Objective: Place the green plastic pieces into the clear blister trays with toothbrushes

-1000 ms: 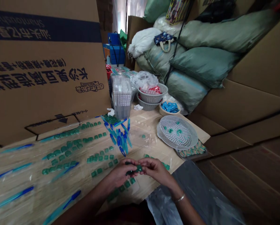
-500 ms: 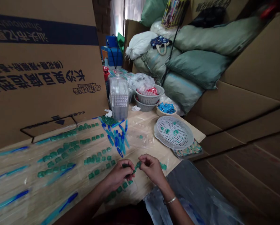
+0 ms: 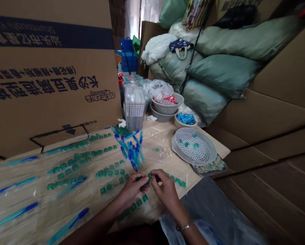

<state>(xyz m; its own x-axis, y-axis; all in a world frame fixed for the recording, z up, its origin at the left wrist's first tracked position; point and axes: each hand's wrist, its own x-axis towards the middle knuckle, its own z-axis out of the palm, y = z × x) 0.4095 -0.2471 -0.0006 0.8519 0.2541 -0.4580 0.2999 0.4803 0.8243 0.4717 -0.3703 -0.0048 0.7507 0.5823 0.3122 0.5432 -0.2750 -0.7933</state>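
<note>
My left hand (image 3: 130,191) and my right hand (image 3: 165,188) meet at the near edge of the table, fingers pinched together on a small green block (image 3: 149,176). More small green blocks (image 3: 108,173) lie in rows on clear plastic bags to the left. A short row of green blocks (image 3: 178,180) lies just right of my right hand. A pile of blue pens (image 3: 133,151) lies behind my hands.
A large printed cardboard box (image 3: 50,78) stands at the left. A white perforated tray (image 3: 194,145) with a few green pieces sits at the right. Grey baskets (image 3: 167,103), a bowl of blue pieces (image 3: 185,119) and stacked clear containers (image 3: 134,105) stand behind. Green sacks (image 3: 218,71) pile up beyond.
My hands parted slightly with the green piece between them, then came back together over it. The view shifted a little.
</note>
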